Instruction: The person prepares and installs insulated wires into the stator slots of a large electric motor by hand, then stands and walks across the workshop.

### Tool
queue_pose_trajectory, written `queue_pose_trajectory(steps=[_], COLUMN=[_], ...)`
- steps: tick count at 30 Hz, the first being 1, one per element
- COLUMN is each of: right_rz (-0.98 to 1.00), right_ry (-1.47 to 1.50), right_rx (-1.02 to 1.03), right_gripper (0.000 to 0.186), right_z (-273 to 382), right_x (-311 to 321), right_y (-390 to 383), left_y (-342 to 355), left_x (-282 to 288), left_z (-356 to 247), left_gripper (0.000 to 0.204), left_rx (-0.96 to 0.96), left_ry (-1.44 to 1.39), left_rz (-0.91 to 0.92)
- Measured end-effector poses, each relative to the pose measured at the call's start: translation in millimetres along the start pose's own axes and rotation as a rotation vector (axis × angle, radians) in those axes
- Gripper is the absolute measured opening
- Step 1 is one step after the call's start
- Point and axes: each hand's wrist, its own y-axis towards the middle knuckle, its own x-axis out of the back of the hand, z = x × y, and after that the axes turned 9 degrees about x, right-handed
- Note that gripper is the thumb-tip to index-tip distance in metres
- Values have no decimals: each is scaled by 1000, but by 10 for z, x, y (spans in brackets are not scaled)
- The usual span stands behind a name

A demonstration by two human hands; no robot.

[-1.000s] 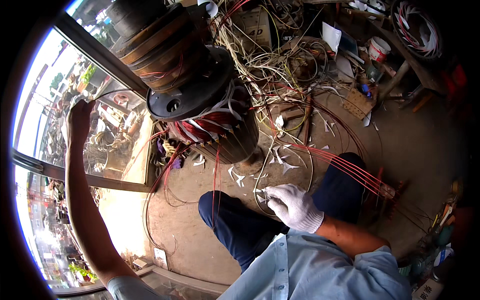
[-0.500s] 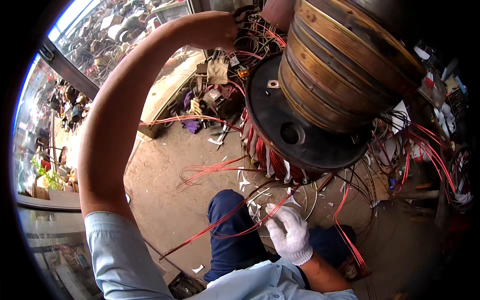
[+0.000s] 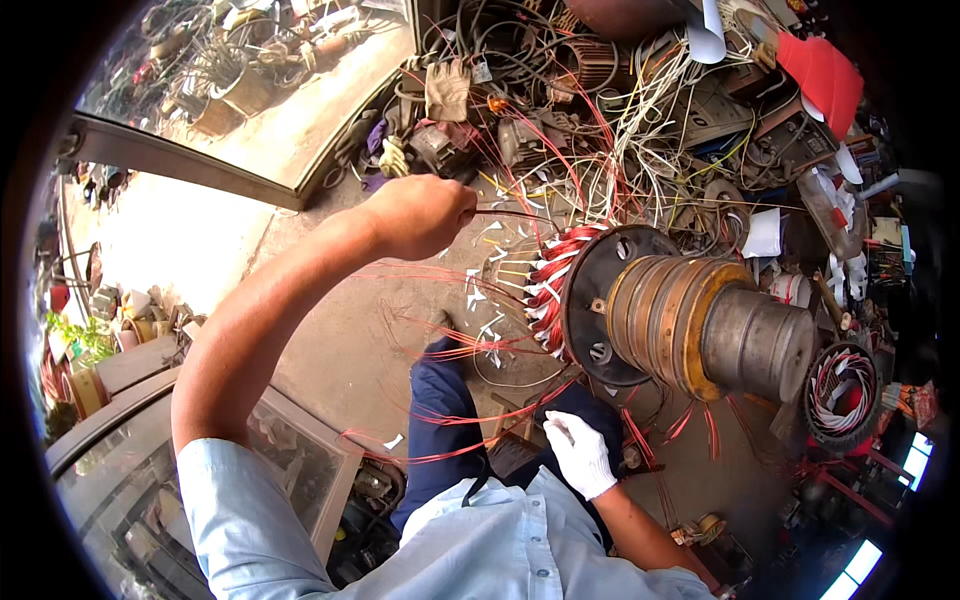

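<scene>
A motor rotor (image 3: 545, 290) with red windings and white ties lies to the right of centre. It carries a black end disc, brown slip rings (image 3: 650, 322) and a thick grey shaft (image 3: 760, 340). My bare left hand (image 3: 432, 215) is closed on a dark sleeved wire (image 3: 512, 214) running to the top of the windings. Beside my right thigh, my white-gloved right hand (image 3: 580, 455) has its fingers pressed together; whether anything is in them is hidden. Red wire bundles (image 3: 465, 415) trail from the windings across my blue trouser leg (image 3: 440, 390).
Scrap motors, cables and loose white wires (image 3: 640, 130) crowd the far side. A round wound stator (image 3: 842, 395) stands at the right. White paper scraps (image 3: 475, 290) litter the floor. A glass-panelled frame (image 3: 300, 430) is at the lower left, and a work glove (image 3: 447, 92) lies far off.
The view has shifted, bringing the whole rotor and shaft into sight. My left hand has come nearer, with the dark wire now visible in it. My right hand is now apart from the red wires.
</scene>
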Motion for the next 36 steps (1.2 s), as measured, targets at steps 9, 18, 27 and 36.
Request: queue_pose_trajectory(steps=[9, 18, 27, 36], right_rz=[92, 54, 403, 460], right_ry=[1019, 1131, 1202, 1197], right_rx=[-214, -375, -384, -440], right_gripper=[47, 26, 30, 30], right_z=[1576, 1787, 1669, 1792], right_x=[-1, 463, 591, 677], right_y=[436, 669, 749, 948], left_y=[-1954, -1131, 115, 1528], left_x=[-929, -640, -516, -655], left_z=[-955, -717, -1171, -900], left_gripper=[16, 48, 59, 49], left_rx=[228, 236, 223, -188], left_ry=[-920, -1113, -1061, -386], left_rz=[191, 156, 27, -87])
